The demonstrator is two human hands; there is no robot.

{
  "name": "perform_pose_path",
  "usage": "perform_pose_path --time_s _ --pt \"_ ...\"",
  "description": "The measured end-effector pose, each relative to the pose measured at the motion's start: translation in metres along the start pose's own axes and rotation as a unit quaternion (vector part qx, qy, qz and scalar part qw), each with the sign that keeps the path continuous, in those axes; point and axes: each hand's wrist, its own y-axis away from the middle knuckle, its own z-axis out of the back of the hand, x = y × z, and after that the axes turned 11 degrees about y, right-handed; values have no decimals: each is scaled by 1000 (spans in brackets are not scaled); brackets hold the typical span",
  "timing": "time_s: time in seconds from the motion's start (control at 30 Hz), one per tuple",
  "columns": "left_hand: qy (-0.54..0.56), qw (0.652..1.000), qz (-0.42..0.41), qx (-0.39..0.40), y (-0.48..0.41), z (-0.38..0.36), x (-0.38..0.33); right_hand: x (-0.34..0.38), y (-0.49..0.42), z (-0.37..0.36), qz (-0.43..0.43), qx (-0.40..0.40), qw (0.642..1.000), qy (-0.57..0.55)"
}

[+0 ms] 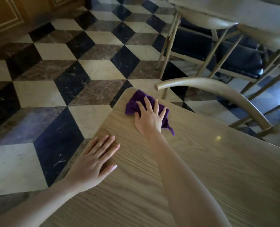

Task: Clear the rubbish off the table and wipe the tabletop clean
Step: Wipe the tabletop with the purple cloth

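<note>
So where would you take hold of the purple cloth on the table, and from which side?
Probably the thick bunched fold of the purple cloth, left of the right hand pressing it flat on the table. Come from above: the cloth lies low near the corner, and its thin tail would give a weaker grip.

Left hand [93,159], right hand [149,117], both flat

Purple cloth [132,105] partly hidden under right hand [149,117]; table [201,177] cut off bottom, right.
</note>
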Motion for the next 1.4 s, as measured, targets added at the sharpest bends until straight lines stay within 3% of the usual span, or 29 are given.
perform_pose_path --time_s 0.17,0.37,0.73,0.9,1.23,1.4 --pt "-17 1000 0 3 0 1 -1 -94 26 9 -139 -4 990 7" --pt "-31 999 11 5 -1 1 -1 -203 98 16 -307 5 952 -4" --pt "-37 999 8 5 0 2 -3 -173 115 10 -373 23 927 -19" --pt "-39 999 -3 5 -1 0 3 -103 104 5 -345 27 938 -22" --pt "-31 998 -61 3 69 2 4 86 80 -10 -116 27 993 -18" --pt "-10 997 -80 5 99 -5 3 98 93 -12 -60 15 998 -6"
